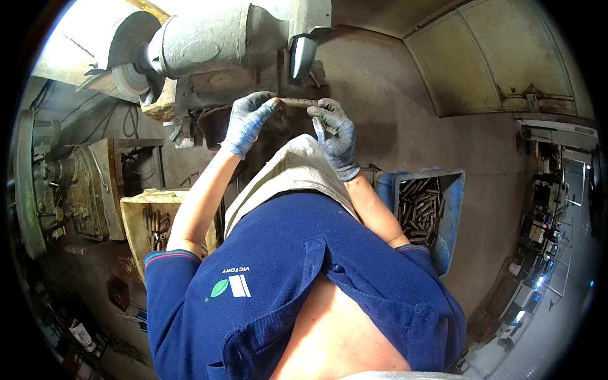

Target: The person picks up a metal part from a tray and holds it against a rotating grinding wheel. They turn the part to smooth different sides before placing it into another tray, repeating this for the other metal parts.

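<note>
Between my two hands a slim, reddish-brown metal bar [297, 102], with small dark marks or holes along it, lies roughly level. My left hand [246, 121], in a blue-grey work glove, pinches its left end. The other end is in the fingers of my right hand [337, 134], gloved the same way. Just beyond the bar stands a grey bench grinder [202, 41]. Its pale grinding wheel [130, 79] is at the far left, and a shiny metal-faced piece [304, 57] hangs at its right end. The bar is apart from both.
A blue crate [451, 212] full of small dark metal pieces stands to my right. By my left arm is a yellowish bin [136, 215] with similar pieces. A greenish machine [76, 183] stands farther left. Metal panels [487, 57] rise at the far right.
</note>
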A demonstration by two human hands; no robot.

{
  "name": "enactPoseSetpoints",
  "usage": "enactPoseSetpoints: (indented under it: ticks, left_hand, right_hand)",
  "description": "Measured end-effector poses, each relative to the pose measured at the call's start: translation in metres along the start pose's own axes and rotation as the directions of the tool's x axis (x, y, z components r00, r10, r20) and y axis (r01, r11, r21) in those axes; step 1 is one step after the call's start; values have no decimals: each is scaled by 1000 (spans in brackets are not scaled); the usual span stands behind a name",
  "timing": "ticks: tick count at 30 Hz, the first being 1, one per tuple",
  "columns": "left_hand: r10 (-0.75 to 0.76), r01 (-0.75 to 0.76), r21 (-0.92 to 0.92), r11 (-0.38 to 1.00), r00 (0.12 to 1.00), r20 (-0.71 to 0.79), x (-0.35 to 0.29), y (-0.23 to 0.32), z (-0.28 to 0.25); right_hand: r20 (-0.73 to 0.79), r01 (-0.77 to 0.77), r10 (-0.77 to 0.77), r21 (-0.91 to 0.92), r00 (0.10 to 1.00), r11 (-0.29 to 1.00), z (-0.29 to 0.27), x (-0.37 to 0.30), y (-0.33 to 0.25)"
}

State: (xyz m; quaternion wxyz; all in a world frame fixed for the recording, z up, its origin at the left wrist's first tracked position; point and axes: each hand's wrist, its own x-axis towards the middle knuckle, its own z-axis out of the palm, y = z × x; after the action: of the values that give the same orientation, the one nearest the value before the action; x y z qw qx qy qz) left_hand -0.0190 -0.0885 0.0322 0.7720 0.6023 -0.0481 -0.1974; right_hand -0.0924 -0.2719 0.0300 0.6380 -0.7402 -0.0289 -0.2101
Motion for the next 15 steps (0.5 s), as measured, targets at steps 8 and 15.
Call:
enactPoseSetpoints:
  ticks: [8,15]
  left_hand:
    - [21,-21,2,1000,993,-117,17,-24,5]
    - [-47,5,-218,976,981,-187,47,-37,16]
  right_hand:
    - [-2,143,-147,-207,989,968,-6,13,11]
    - [-1,24,-24,-78,1000,997,-3,24,37]
